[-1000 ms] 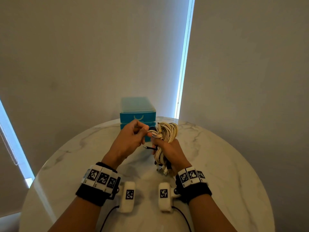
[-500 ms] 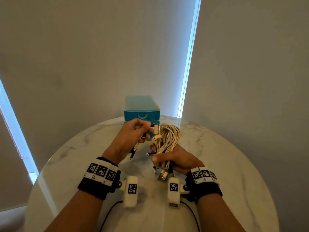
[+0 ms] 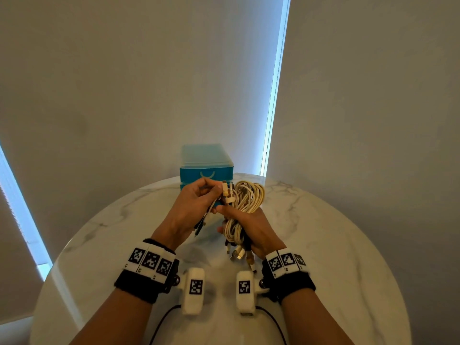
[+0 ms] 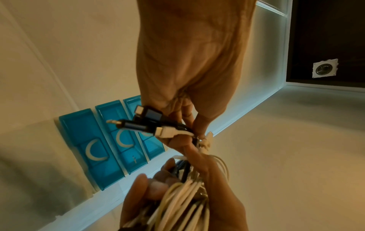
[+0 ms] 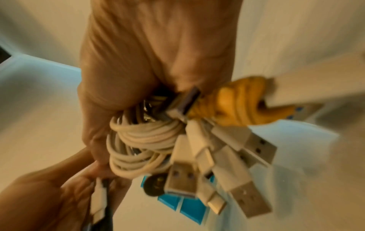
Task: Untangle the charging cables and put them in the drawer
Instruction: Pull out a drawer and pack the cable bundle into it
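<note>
While the right hand [image 3: 254, 230] grips the coiled white cables [image 3: 246, 202], the left hand [image 3: 191, 207] pinches several plug ends [image 4: 150, 123]. Both hover over a round marble table [image 3: 336, 245]. Blue drawers [image 3: 206, 168] stand against grey blinds [image 3: 124, 83].

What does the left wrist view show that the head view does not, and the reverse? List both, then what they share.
Only the left wrist view: three closed blue drawer fronts with crescent handles, and dark connector ends sticking out of the left hand.
Only the head view: the round marble table and both wristbands.
Both: the right hand gripping the cream cable bundle, the left hand pinching plugs.
</note>
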`<action>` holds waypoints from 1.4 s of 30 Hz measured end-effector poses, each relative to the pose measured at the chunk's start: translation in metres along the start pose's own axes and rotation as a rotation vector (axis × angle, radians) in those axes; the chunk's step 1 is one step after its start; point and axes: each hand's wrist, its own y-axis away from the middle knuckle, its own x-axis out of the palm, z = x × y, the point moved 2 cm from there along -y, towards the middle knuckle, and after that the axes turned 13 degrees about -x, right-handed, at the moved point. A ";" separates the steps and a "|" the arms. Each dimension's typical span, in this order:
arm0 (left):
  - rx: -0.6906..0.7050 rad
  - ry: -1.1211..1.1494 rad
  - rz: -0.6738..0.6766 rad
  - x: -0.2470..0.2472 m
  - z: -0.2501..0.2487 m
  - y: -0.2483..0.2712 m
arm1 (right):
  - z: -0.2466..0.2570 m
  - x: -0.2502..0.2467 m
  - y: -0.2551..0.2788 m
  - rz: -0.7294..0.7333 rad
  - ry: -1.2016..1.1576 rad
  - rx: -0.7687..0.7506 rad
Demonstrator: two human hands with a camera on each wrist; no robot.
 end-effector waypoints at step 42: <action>0.265 -1.374 -0.304 -0.026 -0.059 -0.063 | -0.033 0.009 -0.009 -0.219 -0.661 0.187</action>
